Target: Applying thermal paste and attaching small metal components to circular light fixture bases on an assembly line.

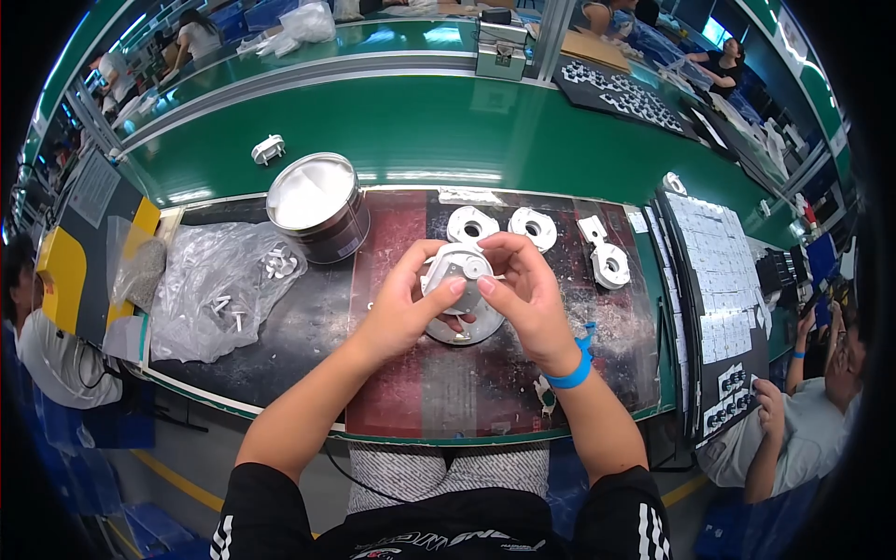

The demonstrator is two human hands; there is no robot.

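My left hand (pixel 403 301) and right hand (pixel 525 291) meet at twelve o'clock, fingers curled, thumbs touching; forearms converge from six.

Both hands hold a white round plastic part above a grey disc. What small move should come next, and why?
Probably lower the white round part and seat it on the grey disc. The left hand and right hand pinch it from both sides right above the disc, so a short downward move looks natural. Whether it is aligned cannot be seen.
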